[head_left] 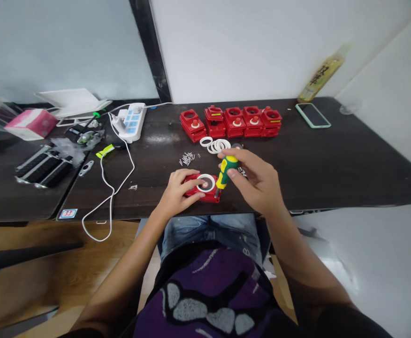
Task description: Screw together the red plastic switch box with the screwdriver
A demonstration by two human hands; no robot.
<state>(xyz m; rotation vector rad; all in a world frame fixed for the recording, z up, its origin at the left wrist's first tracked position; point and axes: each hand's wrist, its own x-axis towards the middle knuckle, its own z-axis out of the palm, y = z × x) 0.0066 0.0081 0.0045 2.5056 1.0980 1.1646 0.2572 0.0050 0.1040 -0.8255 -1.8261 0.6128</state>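
A red plastic block (210,193) with a white ring (206,182) on top lies near the front edge of the dark table (332,164). My left hand (177,191) grips its left side, fingers curled over it. My right hand (256,180) is closed on a green and yellow screwdriver (225,171), whose tip points down at the block's right corner. Behind them lie loose white rings (215,145) and a small heap of screws (187,158).
A row of several red blocks (232,122) stands at the back. A white power strip (131,122) with a trailing cable is at the left, beside a pink box (31,123) and black metal parts (43,166). A phone (313,115) and a bottle (323,72) sit at the back right.
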